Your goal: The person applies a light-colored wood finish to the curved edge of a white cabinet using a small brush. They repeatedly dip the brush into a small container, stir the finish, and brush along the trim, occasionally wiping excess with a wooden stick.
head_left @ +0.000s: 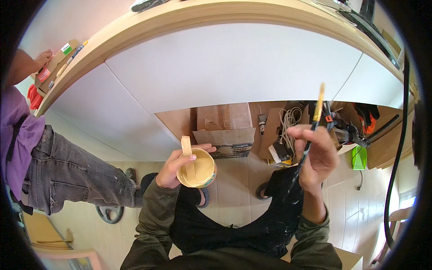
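Note:
In my left hand (168, 172) is a small round tub (208, 176) of smooth cream-coloured paint or filler. A flat wooden stick (186, 146) stands in the tub, leaning on its rim, and my thumb presses against it. My right hand (320, 164), raised to the right of the tub, grips a thin paintbrush (319, 110) with a dark handle and a yellowish metal band. The brush points up and away from me, its bristles level with the white cabinet front (234, 67), apart from the tub.
Beneath the cabinet front, an open space holds a cardboard box (225, 135), a coiled cable (290, 119) and several tools. A green dustpan-like piece (359, 157) lies at right. Another person (67, 171) stands at left, a hand by a carton (56, 67). A black cable (398, 148) hangs at right.

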`<state>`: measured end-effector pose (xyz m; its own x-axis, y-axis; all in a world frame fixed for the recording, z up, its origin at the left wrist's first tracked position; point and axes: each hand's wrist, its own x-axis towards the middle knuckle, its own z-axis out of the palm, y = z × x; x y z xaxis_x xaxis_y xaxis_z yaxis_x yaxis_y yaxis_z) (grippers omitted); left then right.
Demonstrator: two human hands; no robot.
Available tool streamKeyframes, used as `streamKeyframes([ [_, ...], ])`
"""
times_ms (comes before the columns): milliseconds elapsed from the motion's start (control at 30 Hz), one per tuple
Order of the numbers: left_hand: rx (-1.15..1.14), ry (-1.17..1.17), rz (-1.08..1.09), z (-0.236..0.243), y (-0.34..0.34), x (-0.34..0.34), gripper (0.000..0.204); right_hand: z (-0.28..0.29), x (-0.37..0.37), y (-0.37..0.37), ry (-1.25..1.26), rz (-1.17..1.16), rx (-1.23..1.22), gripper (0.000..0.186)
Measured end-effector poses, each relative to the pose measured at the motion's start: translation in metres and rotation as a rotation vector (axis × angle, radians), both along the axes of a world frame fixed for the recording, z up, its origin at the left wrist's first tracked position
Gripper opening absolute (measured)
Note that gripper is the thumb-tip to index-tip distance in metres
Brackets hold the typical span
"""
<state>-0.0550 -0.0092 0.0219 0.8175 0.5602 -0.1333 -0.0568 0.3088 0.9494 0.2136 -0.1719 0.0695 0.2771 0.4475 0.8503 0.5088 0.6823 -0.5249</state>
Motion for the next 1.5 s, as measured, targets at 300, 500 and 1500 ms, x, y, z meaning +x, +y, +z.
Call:
streamKeyframes([
  [300, -0.015, 0.010, 0.014, -0.005, -0.007, -0.025, 0.052, 0.067, -0.038, 0.075, -0.573, -0.105, 0.450, 0.029],
  [500, -0.032, -0.002, -0.019, -0.005, -0.005, -0.029, 0.051, 0.051, -0.060, 0.134, -0.431, -0.235, 0.548, 0.038],
  [1500, -0.038, 0.057, 0.049, -0.001, 0.014, -0.052, 0.049, 0.045, -0.088, 0.229, -0.324, -0.400, 0.659, 0.032],
])
